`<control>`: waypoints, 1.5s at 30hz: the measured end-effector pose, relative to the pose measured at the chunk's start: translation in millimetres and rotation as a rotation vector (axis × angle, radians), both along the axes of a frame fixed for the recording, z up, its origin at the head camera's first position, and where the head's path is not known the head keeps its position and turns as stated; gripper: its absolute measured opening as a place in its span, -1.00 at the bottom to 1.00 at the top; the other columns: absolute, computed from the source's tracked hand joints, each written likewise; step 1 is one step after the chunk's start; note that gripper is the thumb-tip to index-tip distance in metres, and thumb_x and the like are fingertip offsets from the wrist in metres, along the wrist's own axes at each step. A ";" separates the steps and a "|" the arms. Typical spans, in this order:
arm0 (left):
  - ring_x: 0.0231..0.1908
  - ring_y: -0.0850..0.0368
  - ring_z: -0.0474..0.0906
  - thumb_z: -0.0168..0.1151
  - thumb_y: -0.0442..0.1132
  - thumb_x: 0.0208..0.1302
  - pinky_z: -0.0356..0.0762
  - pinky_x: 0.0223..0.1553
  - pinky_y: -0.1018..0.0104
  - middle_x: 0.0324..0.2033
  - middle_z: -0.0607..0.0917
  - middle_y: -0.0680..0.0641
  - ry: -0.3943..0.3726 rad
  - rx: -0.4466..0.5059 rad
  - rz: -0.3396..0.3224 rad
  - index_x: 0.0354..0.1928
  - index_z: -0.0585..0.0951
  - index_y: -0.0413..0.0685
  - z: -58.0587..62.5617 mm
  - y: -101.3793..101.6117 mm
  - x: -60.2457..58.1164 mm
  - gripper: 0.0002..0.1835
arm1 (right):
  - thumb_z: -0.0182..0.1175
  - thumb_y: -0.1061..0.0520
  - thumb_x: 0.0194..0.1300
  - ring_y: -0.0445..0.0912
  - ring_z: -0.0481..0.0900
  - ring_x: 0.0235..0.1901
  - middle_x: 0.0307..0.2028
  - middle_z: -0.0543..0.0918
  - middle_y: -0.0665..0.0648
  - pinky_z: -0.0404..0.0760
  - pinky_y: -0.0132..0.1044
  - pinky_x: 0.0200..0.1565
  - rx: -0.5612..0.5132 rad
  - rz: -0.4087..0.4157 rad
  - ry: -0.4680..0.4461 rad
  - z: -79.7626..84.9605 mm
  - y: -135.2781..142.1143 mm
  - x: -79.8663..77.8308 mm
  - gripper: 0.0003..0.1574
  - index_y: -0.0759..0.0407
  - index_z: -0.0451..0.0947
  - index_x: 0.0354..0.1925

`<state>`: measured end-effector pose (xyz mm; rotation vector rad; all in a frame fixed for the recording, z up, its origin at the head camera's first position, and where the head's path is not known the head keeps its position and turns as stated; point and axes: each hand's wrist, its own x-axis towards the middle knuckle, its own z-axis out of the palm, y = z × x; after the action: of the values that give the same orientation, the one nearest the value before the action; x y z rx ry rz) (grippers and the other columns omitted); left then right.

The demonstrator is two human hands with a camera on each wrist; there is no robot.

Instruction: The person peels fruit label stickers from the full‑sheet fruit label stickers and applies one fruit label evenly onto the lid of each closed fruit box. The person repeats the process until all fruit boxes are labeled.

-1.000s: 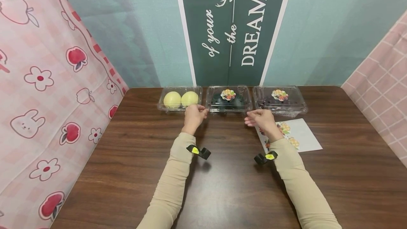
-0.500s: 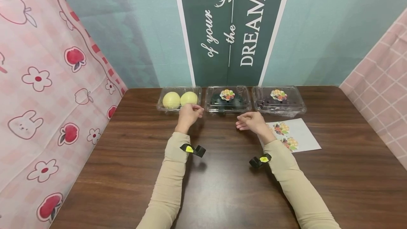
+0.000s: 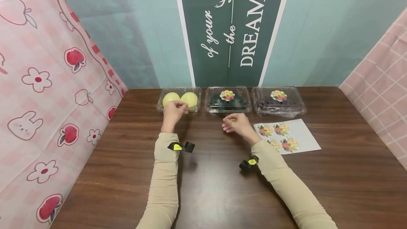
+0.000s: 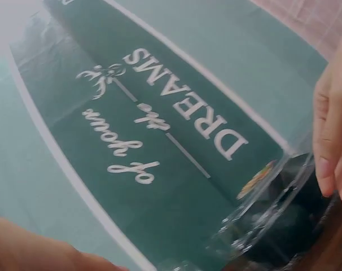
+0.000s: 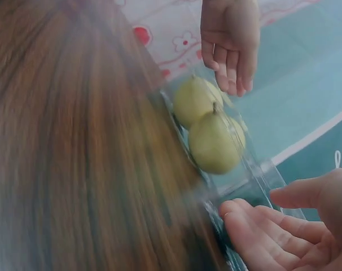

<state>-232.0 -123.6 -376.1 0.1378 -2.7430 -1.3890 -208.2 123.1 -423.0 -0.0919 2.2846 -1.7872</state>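
Note:
My left hand (image 3: 174, 113) hovers at the front of a clear plastic fruit box (image 3: 199, 104) with two pale yellow-green pears (image 3: 189, 100). Its fingers are loosely bent and hold nothing. In the right wrist view, the pears (image 5: 215, 142) sit side by side, with the left hand (image 5: 232, 48) beyond them. My right hand (image 3: 236, 123) is in front of the middle clear box (image 3: 211, 108), fingers relaxed and nothing between them. Dark green contents fill that box, and a round fruit sticker (image 3: 227, 95) is on its lid.
A third clear box (image 3: 295, 100) with dark purple contents and a fruit sticker (image 3: 278, 95) stands at the right of the row. In front of it lies a white sticker sheet (image 3: 305, 137) with several fruit stickers. Behind the wooden table (image 3: 210, 193) hangs a printed cloth (image 3: 143, 38).
Both hands have moved left, the left one from between two boxes to in front of the pears, the right one off the sticker sheet. The boxes stay in place.

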 end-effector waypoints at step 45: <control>-0.10 -0.21 0.64 0.17 -0.30 0.25 0.47 0.12 0.01 -0.20 0.75 -0.32 0.211 0.097 0.600 -0.18 0.70 -0.27 -39.3 -66.7 -10.4 -0.79 | 0.19 0.13 0.34 -0.20 0.70 -0.48 0.07 0.58 0.49 0.73 -0.37 -0.24 -0.551 -0.322 -0.339 -7.4 -116.2 -18.8 -0.49 0.48 0.48 0.11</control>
<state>-242.3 -190.3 -415.4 0.7065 -2.1931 -1.2652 -227.0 6.8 -430.4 0.4721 1.5960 -2.3351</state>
